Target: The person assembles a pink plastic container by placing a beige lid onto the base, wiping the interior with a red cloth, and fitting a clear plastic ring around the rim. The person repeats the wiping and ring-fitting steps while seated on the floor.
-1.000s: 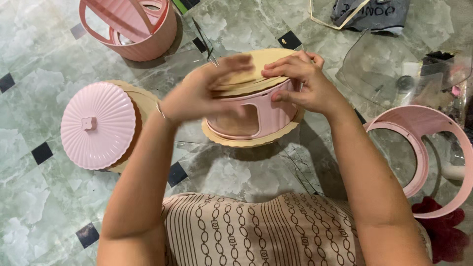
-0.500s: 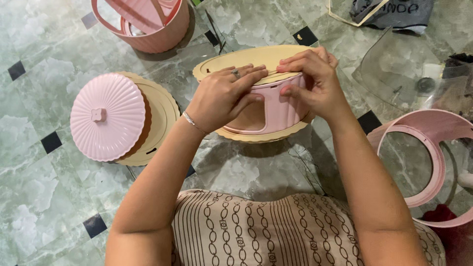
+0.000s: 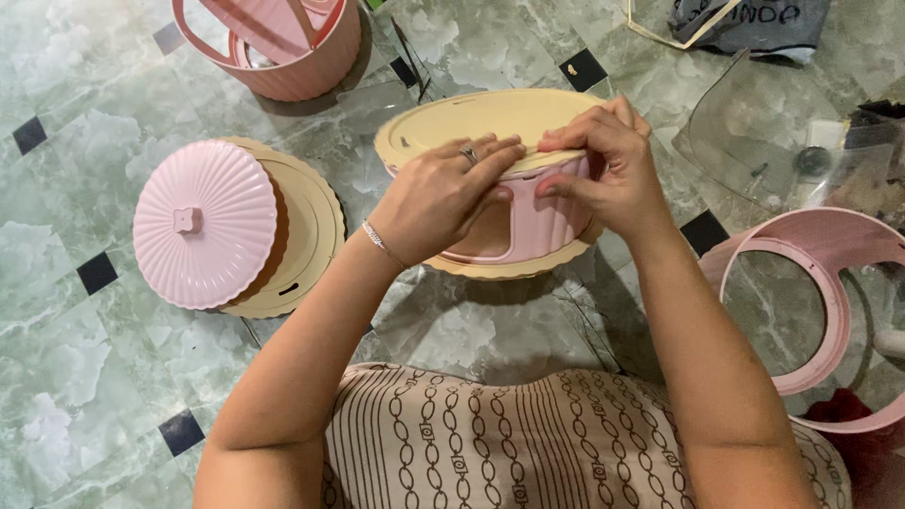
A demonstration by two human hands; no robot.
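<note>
Pressing down on a cream lid, both hands meet at its near edge, over a pink ribbed tub that sits on a cream scalloped base on the floor, in the middle of the view. The left hand lies flat on the lid with fingers held together, a ring on one, thumb tucked against the tub's side. The right hand curls over the rim, fingertips bunched on the lid's edge and thumb pressed to the ribbed wall below. The lid is a smooth, matt oval disc with a raised border; the tub looks like glossy plastic with vertical flutes.

To the left lies a round pink fluted cover with a small square knob, resting on a second cream tray. Another pink tub stands at the top. A pink ring frame and a clear curved panel lie to the right. The floor is polished green marble with small black square insets.
</note>
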